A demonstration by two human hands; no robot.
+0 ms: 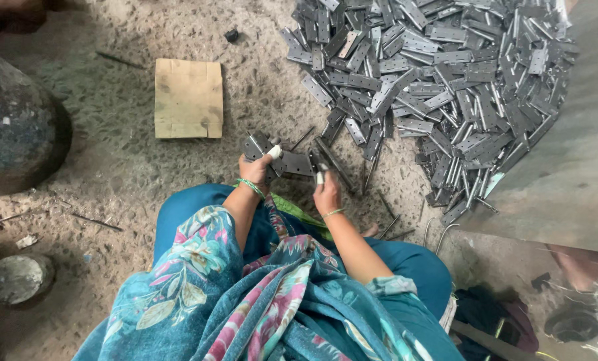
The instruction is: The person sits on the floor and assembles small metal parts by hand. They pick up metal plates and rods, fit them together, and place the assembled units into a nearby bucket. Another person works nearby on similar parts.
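My left hand (257,167) grips a grey metal hinge (257,144) with its leaves spread, a taped thumb pressed on it. My right hand (326,192) holds another dark hinge piece (317,160) between taped fingers, close to the first hinge. Between the two hands a flat hinge leaf (296,162) shows. A large heap of grey metal hinges (439,73) lies on the ground just beyond my hands, to the upper right. Several thin metal pins (387,215) lie on the dirt beside my right wrist.
A square piece of cardboard (188,98) lies on the sandy ground at upper left. A big dark round object (15,124) stands at the left edge, a small round stone (17,278) below it. A grey metal sheet (566,180) slopes at right.
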